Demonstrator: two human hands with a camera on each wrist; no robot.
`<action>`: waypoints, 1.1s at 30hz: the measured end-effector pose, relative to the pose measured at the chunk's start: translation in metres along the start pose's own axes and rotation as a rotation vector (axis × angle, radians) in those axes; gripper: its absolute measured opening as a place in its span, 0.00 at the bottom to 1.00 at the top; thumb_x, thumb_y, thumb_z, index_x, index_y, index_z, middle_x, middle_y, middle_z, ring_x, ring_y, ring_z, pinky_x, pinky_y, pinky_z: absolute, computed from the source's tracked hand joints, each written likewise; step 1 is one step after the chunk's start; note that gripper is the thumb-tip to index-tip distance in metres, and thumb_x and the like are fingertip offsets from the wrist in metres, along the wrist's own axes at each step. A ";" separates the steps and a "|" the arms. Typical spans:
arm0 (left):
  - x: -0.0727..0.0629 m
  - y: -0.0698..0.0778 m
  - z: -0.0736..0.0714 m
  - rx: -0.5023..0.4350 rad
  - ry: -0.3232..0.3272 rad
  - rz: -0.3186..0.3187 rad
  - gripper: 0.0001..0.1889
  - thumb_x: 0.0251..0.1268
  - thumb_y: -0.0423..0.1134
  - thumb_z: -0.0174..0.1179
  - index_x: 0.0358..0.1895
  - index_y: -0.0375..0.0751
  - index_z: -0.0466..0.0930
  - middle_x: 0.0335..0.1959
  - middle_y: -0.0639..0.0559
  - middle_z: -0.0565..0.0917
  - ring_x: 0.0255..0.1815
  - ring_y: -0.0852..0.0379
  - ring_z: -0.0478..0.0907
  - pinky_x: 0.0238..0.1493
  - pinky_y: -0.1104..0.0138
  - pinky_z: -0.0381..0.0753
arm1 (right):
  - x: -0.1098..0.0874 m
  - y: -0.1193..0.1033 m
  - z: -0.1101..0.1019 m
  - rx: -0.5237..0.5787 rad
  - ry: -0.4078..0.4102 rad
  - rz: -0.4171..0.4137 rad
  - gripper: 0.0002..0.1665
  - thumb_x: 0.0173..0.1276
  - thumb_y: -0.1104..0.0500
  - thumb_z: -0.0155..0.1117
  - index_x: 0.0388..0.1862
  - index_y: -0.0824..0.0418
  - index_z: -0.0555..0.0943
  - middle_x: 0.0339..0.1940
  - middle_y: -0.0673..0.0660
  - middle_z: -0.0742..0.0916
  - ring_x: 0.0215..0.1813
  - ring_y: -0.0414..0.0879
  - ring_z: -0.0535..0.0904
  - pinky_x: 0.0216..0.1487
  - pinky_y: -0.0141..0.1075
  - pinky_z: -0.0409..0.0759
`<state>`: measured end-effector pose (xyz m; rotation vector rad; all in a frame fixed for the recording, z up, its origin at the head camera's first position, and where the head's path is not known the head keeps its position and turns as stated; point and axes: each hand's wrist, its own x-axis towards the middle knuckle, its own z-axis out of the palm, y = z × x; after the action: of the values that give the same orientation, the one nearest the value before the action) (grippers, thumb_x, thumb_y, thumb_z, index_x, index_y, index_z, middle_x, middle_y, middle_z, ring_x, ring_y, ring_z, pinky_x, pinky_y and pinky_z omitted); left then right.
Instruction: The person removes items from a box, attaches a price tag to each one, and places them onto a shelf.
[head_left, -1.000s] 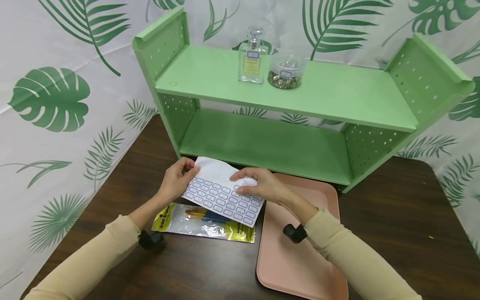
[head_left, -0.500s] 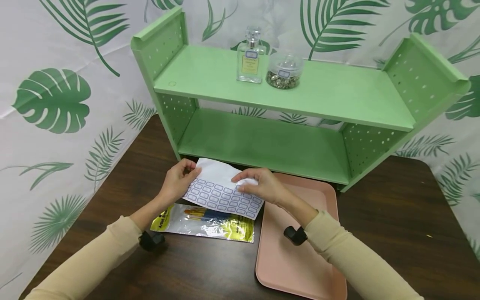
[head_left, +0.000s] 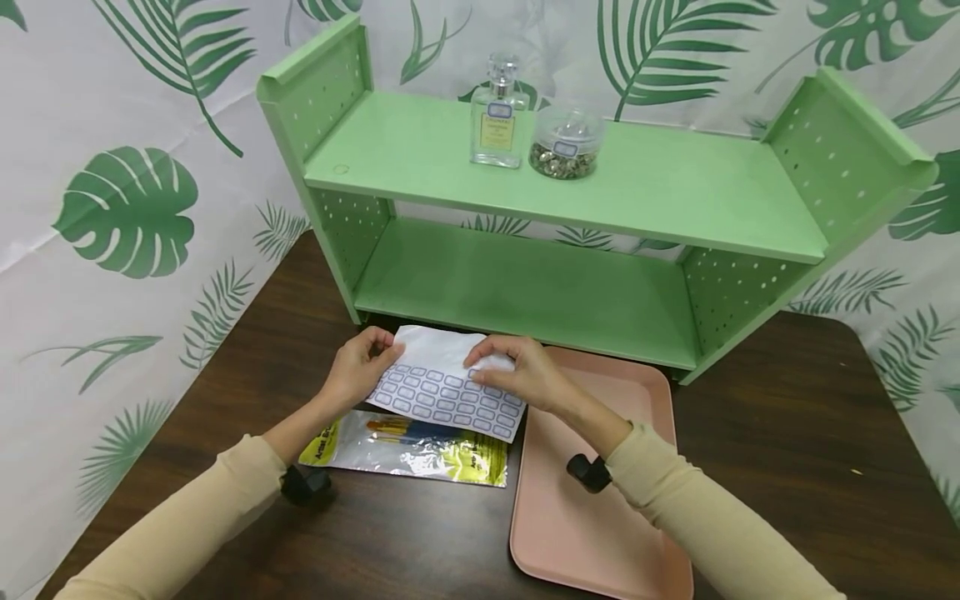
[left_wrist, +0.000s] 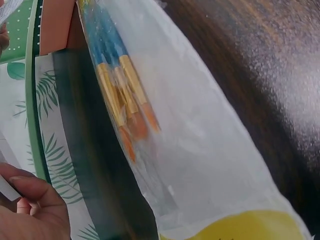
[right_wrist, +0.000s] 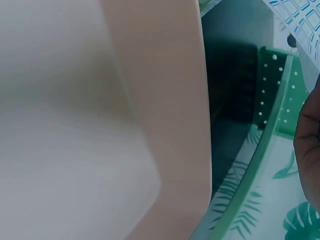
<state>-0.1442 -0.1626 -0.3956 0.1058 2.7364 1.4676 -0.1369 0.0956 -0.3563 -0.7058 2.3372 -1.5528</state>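
Note:
A white sheet of blue-bordered sticker labels is held up between both hands in the head view. My left hand pinches its left edge between thumb and fingers. On its upper right part, the thumb and index finger of my right hand pinch at the sheet where the blank strip meets the label rows. Below the sheet lies a clear packet of paintbrushes with yellow ends, partly covered by it. The left wrist view shows the blue-handled paintbrushes inside. Only part of the right hand shows in the right wrist view.
A pink tray lies on the dark wooden table under the right forearm. Behind stands a green two-tier shelf. Its top bears a labelled perfume bottle and a labelled clear jar of small metallic pieces.
The sheet has tilted, its lower right corner rising and its top edge dropping slightly. Both hands keep their hold on it; the head view has shifted a little.

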 end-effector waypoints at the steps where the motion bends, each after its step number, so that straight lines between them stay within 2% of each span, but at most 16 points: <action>1: 0.000 -0.001 0.000 0.002 -0.001 0.002 0.09 0.68 0.40 0.56 0.41 0.35 0.74 0.31 0.45 0.76 0.25 0.57 0.70 0.27 0.70 0.69 | 0.000 0.000 0.000 0.000 0.006 -0.001 0.07 0.60 0.66 0.67 0.39 0.62 0.83 0.42 0.58 0.85 0.33 0.42 0.78 0.32 0.31 0.77; 5: 0.000 -0.002 0.001 -0.001 -0.018 0.002 0.09 0.68 0.39 0.56 0.41 0.35 0.74 0.31 0.45 0.77 0.26 0.57 0.70 0.27 0.70 0.68 | -0.001 0.001 0.001 0.007 0.021 -0.017 0.07 0.59 0.67 0.67 0.37 0.63 0.82 0.42 0.58 0.85 0.36 0.42 0.77 0.34 0.31 0.77; 8: 0.000 -0.003 0.002 -0.009 -0.045 -0.022 0.09 0.68 0.39 0.56 0.41 0.35 0.74 0.31 0.46 0.77 0.26 0.58 0.70 0.26 0.70 0.68 | -0.001 0.003 0.003 0.021 0.028 -0.033 0.07 0.57 0.68 0.68 0.36 0.64 0.83 0.42 0.58 0.83 0.42 0.43 0.76 0.39 0.31 0.76; 11: 0.000 -0.005 0.004 -0.015 -0.069 -0.042 0.09 0.68 0.39 0.56 0.41 0.35 0.74 0.30 0.47 0.77 0.26 0.58 0.69 0.27 0.70 0.68 | -0.002 0.005 0.004 0.052 0.035 -0.033 0.06 0.57 0.68 0.68 0.35 0.65 0.83 0.43 0.58 0.82 0.44 0.44 0.74 0.40 0.30 0.76; 17: -0.001 -0.007 0.008 -0.025 -0.102 -0.060 0.10 0.67 0.40 0.57 0.41 0.35 0.74 0.30 0.48 0.76 0.29 0.57 0.69 0.30 0.69 0.67 | -0.003 0.005 0.008 0.152 0.075 0.008 0.06 0.59 0.67 0.67 0.36 0.66 0.82 0.43 0.58 0.81 0.41 0.44 0.75 0.33 0.29 0.77; 25: -0.003 -0.002 0.014 -0.054 -0.111 -0.071 0.09 0.67 0.39 0.57 0.40 0.35 0.74 0.30 0.48 0.77 0.30 0.57 0.69 0.32 0.68 0.68 | -0.004 0.007 0.017 0.331 0.183 0.072 0.08 0.61 0.68 0.63 0.39 0.71 0.78 0.45 0.56 0.77 0.35 0.40 0.76 0.30 0.28 0.77; 29: -0.003 0.000 0.016 -0.066 -0.116 -0.061 0.09 0.67 0.39 0.57 0.40 0.35 0.74 0.30 0.48 0.77 0.30 0.57 0.69 0.32 0.69 0.68 | -0.005 0.006 0.020 0.415 0.238 0.118 0.03 0.63 0.66 0.62 0.35 0.59 0.81 0.41 0.51 0.77 0.29 0.39 0.78 0.27 0.29 0.78; 33: -0.003 0.001 0.018 -0.068 -0.112 -0.053 0.09 0.67 0.39 0.57 0.40 0.35 0.74 0.31 0.48 0.77 0.30 0.57 0.69 0.32 0.69 0.68 | -0.008 0.005 0.023 0.532 0.251 0.151 0.14 0.64 0.67 0.59 0.31 0.46 0.80 0.33 0.49 0.79 0.26 0.38 0.79 0.26 0.28 0.78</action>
<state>-0.1399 -0.1467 -0.4046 0.1086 2.5788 1.4909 -0.1210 0.0827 -0.3706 -0.2134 1.9225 -2.1566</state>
